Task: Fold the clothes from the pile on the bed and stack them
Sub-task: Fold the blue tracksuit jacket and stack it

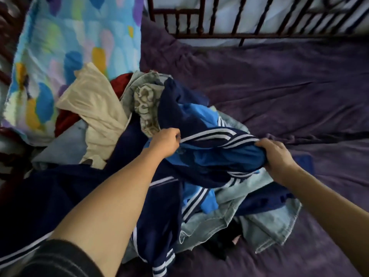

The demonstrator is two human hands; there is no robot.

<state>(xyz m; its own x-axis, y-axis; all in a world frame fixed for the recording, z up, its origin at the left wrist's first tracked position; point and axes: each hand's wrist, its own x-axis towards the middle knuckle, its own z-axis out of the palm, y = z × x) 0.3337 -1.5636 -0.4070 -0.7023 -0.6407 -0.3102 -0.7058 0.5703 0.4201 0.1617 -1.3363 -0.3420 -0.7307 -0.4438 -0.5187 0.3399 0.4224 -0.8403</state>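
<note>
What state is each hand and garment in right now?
left hand, gripping the striped jacket.
right hand, gripping the striped jacket.
striped jacket, unfolded, bunched between both hands above the pile.
cream garment, unfolded, crumpled on the pile.
patterned garment, unfolded, crumpled on the pile.
denim garment, unfolded, rumpled under the jacket.
purple sheet, wrinkled.

Navy jacket (175,100) of smooth cloth; denim garment (269,226) faded; purple bedsheet (279,86) matt; dark rails (219,36) glossy, probably wood.
</note>
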